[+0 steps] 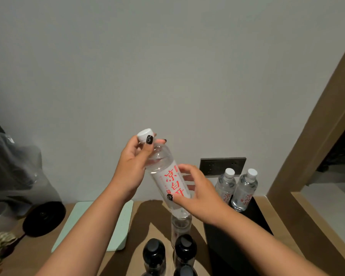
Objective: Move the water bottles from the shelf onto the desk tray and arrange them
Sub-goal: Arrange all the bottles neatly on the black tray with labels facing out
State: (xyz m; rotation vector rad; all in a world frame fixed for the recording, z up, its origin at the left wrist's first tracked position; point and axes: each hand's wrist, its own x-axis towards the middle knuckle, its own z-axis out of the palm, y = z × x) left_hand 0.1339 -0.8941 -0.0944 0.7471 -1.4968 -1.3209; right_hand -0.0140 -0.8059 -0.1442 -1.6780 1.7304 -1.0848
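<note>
Cropping the lower edge, dark-capped bottles [154, 253] half hide a clear one. Above the wooden worktop [145, 220], left hand [130, 168] fingers pinch the tilted red-lettered clear water bottle [168, 176] at its neck; right hand [199, 193] fingers wrap its lower body. Two matching bottles [236, 188] stand on the black tray [231, 236] behind.

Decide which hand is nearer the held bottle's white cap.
Left. The left hand has its thumb on the white cap; the right hand holds the bottle's lower body.

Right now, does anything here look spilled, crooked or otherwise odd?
Nothing spilled or damaged. Only the held water bottle is tilted, gripped by the left hand and right hand; two water bottles stand upright on the black tray.
</note>
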